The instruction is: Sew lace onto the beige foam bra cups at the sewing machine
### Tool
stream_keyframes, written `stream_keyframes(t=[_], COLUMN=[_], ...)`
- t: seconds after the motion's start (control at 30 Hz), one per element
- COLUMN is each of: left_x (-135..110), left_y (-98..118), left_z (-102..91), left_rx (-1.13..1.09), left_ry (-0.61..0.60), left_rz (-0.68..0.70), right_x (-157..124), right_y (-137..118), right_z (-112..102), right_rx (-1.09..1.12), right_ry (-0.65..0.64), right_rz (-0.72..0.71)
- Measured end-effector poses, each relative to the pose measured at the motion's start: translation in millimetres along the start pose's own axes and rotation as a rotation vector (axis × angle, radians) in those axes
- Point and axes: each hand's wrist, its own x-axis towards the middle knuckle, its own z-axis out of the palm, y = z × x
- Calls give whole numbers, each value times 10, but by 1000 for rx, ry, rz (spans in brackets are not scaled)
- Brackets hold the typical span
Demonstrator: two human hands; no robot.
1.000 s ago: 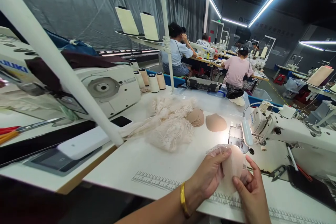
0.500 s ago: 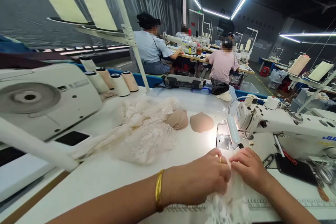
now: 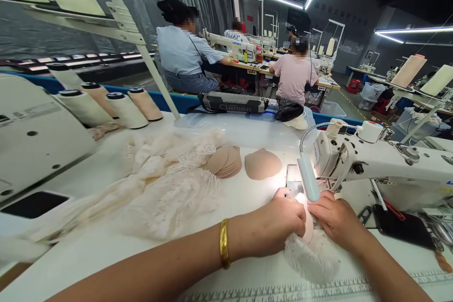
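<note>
My left hand (image 3: 279,224), with a gold bracelet at the wrist, is closed on a beige fabric cup (image 3: 308,226) with white lace (image 3: 311,257) hanging below it. From the other side, my right hand (image 3: 338,222) pinches the edge of the same piece. Both hands are just in front of the needle area of a white sewing machine (image 3: 368,158), under its small lamp (image 3: 308,181). To the left lie a single beige cup (image 3: 263,164), a stack of such cups (image 3: 226,163) and a heap of cream lace (image 3: 170,193).
Thread cones (image 3: 127,111) stand at the back left beside a second machine (image 3: 31,137). A ruler (image 3: 318,290) runs along the front edge. A black phone (image 3: 403,226) lies at right. Several people sit at machines beyond.
Both hands have moved forward with the cup and lace, from the table front up to the sewing machine's needle area. The view has shifted a little to the right.
</note>
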Motion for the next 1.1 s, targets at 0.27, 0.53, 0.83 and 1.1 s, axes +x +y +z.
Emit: stream_keyframes(t=[0.27,0.53,0.83,1.1], left_x=[43,32,33,77], left_y=[-81,-87,-87,-178], left_z=[122,125,-2,-147], left_rx=[-94,-80,-46,-107], left_ry=[86,82,-26,68], left_rz=[24,30,16,60], right_x=[-51,-67,-75,-27], right_y=[87,89,74,82], right_z=[80,99,90,70], right_rx=[-135,-127,-136,-191], right_ry=[-29,-25,-27,-16], right_rz=[99,112,95,75])
